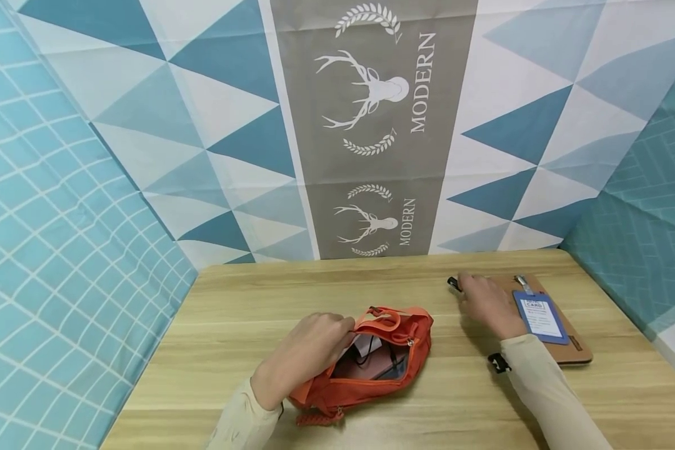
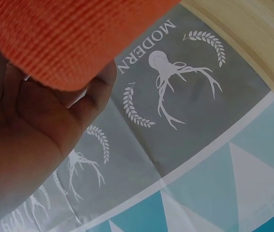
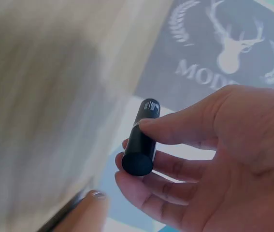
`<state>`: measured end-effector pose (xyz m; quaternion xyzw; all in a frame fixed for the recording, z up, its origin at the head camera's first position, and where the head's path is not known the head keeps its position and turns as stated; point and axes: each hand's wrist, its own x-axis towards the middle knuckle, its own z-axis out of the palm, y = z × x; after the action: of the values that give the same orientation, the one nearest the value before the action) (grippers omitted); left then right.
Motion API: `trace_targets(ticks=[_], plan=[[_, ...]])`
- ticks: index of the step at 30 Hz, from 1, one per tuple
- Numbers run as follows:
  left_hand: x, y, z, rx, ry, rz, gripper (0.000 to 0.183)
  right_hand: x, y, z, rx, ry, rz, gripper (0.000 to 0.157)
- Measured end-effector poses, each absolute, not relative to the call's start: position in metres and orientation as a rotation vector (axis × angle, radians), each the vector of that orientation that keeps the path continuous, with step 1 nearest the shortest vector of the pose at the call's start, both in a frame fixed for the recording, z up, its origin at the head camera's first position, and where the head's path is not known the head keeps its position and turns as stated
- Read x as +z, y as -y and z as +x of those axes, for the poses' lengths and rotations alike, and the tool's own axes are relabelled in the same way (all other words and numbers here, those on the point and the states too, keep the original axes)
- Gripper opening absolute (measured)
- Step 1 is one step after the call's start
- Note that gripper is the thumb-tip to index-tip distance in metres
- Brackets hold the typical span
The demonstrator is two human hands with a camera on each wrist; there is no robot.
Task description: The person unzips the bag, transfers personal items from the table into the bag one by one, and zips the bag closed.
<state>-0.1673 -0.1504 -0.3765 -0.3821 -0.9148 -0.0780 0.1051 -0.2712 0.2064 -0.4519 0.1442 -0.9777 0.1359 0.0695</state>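
Observation:
My left hand pinches the rim of an orange-red zip pouch, whose mouth gapes upward on the table. Inside the pouch show a white item, a flat pinkish item and a thin dark cord. In the left wrist view, the pouch's ribbed fabric covers the fingertips of the left hand. Over to the right, my right hand holds a lipstick-like black tube. Thumb and fingers of the right hand are on opposite sides of the tube, which has a small white label at one end.
A brown board with a dark edge lies on the right of the wooden table, partly under the right hand and forearm. On it rests a blue card holder with a metal clip. Patterned walls enclose the table.

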Motion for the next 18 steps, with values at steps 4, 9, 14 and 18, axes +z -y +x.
trace_targets(ticks=[4, 9, 14, 18], plan=[[-0.376, 0.15, -0.168, -0.24, 2.699, -1.126, 0.024, -0.437, -0.195, -0.264, 0.414, 2.866, 0.517, 0.014], [-0.377, 0.15, -0.168, -0.257, 2.711, -1.115, 0.026, -0.42, -0.177, -0.251, 0.416, 2.773, 0.609, 0.019], [-0.377, 0.15, -0.168, -0.264, 2.723, -1.116, 0.027, -0.409, -0.161, -0.239, 0.389, 2.665, 0.688, 0.018], [-0.378, 0.149, -0.169, -0.263, 2.722, -1.115, 0.026, -0.4, -0.153, -0.229, 0.386, 2.622, 0.74, 0.017]])
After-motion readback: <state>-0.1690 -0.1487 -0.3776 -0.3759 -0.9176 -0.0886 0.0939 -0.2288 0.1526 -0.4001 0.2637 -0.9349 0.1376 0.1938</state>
